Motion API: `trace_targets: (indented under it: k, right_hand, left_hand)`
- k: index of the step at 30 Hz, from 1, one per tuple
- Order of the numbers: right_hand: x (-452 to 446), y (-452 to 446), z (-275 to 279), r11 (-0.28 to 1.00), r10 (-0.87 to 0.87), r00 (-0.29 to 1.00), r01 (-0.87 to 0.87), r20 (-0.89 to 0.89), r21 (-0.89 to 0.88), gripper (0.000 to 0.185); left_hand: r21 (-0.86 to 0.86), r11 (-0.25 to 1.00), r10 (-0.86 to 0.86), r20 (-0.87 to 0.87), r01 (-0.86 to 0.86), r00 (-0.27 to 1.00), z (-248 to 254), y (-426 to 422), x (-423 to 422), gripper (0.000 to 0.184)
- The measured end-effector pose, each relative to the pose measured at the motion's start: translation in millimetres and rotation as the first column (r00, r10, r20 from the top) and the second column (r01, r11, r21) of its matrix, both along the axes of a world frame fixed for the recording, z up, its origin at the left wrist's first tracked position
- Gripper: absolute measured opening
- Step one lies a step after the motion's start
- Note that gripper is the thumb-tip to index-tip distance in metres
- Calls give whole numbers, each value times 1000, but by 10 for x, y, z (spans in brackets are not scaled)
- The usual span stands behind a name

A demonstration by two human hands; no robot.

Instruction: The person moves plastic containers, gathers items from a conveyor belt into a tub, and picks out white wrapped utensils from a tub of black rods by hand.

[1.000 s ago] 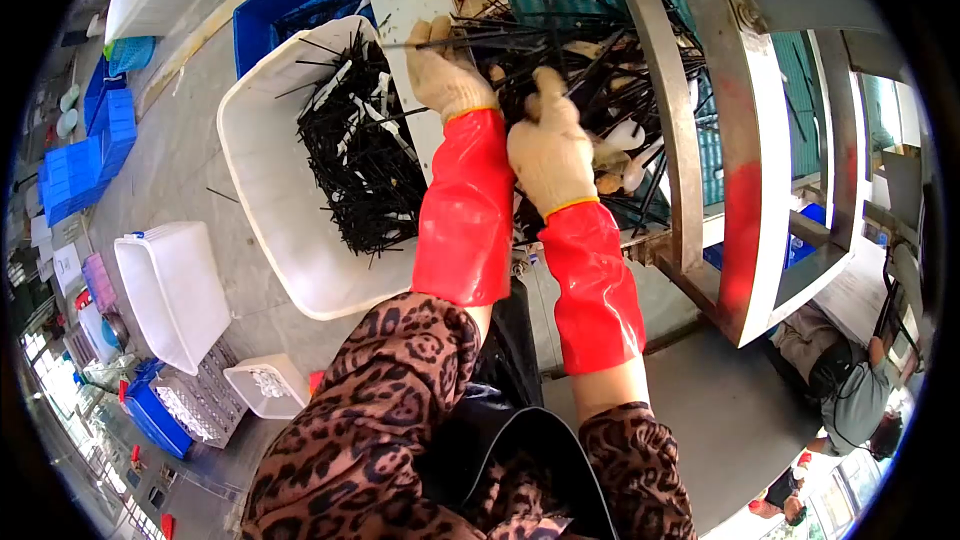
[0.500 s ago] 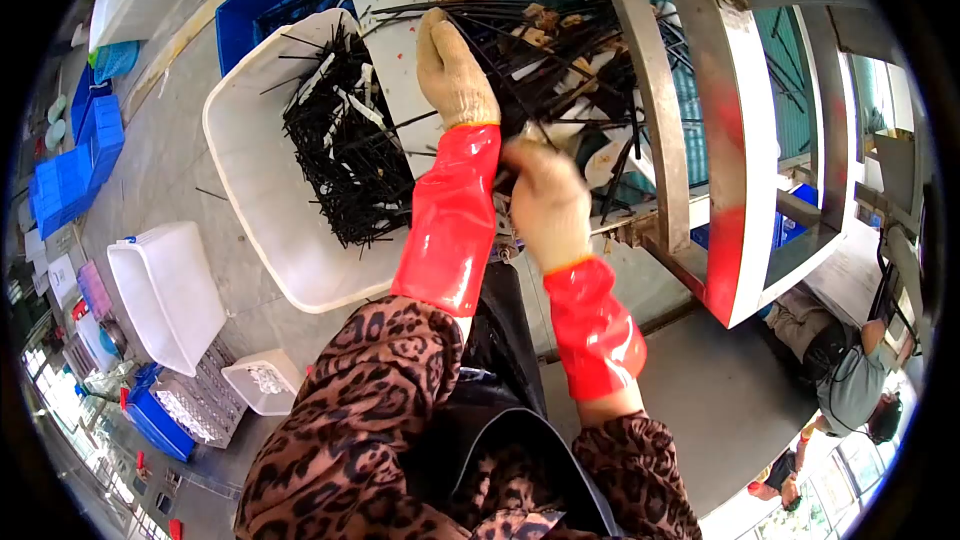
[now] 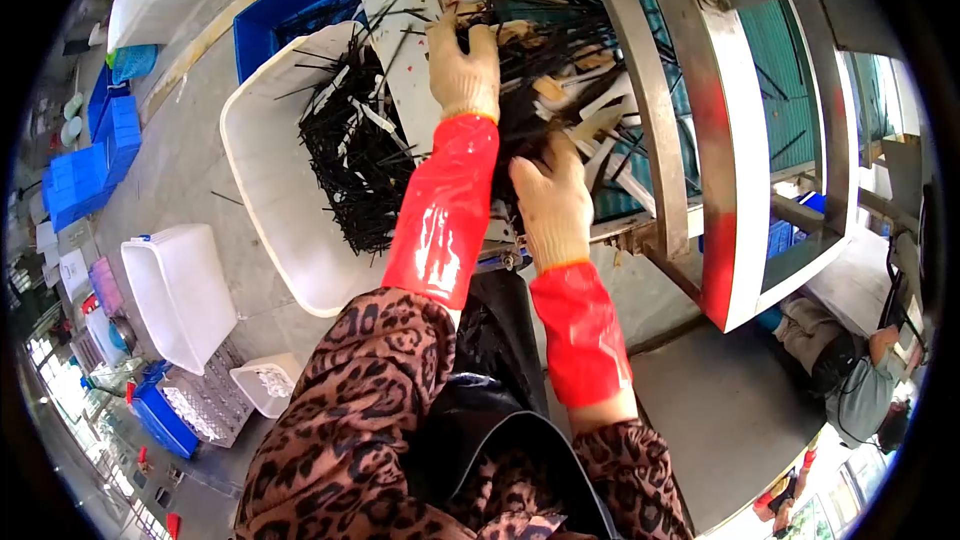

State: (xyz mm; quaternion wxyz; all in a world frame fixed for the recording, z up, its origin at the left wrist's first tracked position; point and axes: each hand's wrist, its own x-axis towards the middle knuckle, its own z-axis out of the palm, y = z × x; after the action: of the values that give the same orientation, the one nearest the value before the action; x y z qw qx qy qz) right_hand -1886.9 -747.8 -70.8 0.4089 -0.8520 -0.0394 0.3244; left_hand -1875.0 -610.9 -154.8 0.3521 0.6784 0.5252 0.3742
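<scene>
Both my hands wear cream knit gloves with red plastic sleeves. My left hand [image 3: 465,70] is over the near end of the sorting belt, thumb and fingers apart around a dark gap, among thin black sticks [image 3: 540,55]. Lower right, my right hand [image 3: 553,195] reaches into the same heap, thumb apart from the fingers; its fingertips are partly hidden by dark pieces. White plastic pieces [image 3: 630,185] and brownish scraps [image 3: 550,88] are mixed into the heap on the green belt [image 3: 780,70]. Left of my hands stands a white tub [image 3: 265,160] with many black sticks [image 3: 350,165] inside.
A metal frame [image 3: 735,140] stands across the belt on the right. Behind the tub is a blue crate [image 3: 262,35]. White bins [image 3: 180,290] and blue crates [image 3: 90,170] stand on the floor at left. Another person [image 3: 850,370] is at far right.
My left hand has opened from closed fingers and now reaches into the heap. My right hand, blurred before, has moved slightly, its thumb now apart. The view has shifted slightly.
</scene>
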Motion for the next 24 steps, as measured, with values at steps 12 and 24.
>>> trace_targets:
  k: [12,24]
  right_hand:
    - [-278,-119,-410,845,-271,962,257,-40,469,43]
    - [-259,-199,-87,803,-231,931,347,-284,484,41]
  left_hand:
    - [182,976,-117,-26,120,993,232,-473,15,35]
    - [365,873,-265,-205,325,942,207,-449,-371,25]
